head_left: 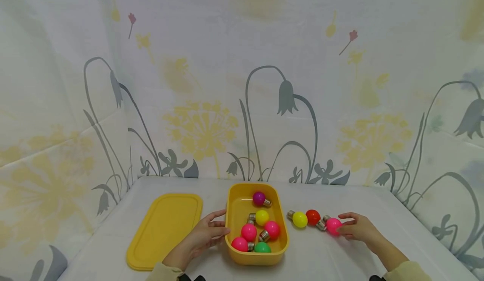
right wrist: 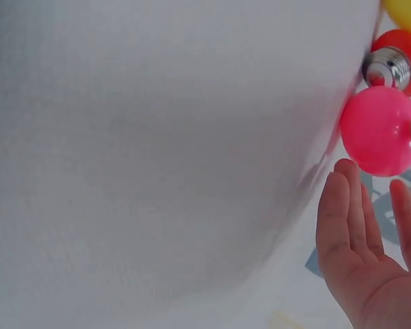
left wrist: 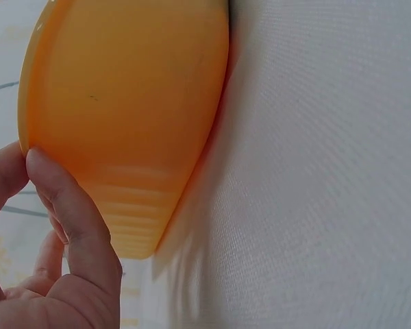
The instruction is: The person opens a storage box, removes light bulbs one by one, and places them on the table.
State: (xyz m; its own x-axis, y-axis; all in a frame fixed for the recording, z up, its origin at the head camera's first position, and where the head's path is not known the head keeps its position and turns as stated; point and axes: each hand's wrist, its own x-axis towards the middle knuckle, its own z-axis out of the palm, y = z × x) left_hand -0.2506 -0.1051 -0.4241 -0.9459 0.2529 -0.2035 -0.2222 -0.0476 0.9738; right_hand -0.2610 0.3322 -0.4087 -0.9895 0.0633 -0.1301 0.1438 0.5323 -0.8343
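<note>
We've got the left hand (head_left: pixel 206 235) pinching the rim of the yellow bin (head_left: pixel 257 259), right hand (head_left: pixel 358 229) spread, ungripped, at the pink bulb (head_left: pixel 333 226) on the tabletop (head_left: pixel 321 260); off-centre finger contact could roll it into the red bulb (head_left: pixel 312 217).

I see a white, finely textured surface (head_left: pixel 321 258), with a flat yellow lid (head_left: pixel 166 230) lying on its left side and a yellow box (head_left: pixel 257 259) standing upright near the middle. Over to the right of the box, a yellow bulb (head_left: pixel 300 220), a red bulb (head_left: pixel 312 216) and a pink bulb (head_left: pixel 333 227) lie close together, the pink one farthest from it.
</note>
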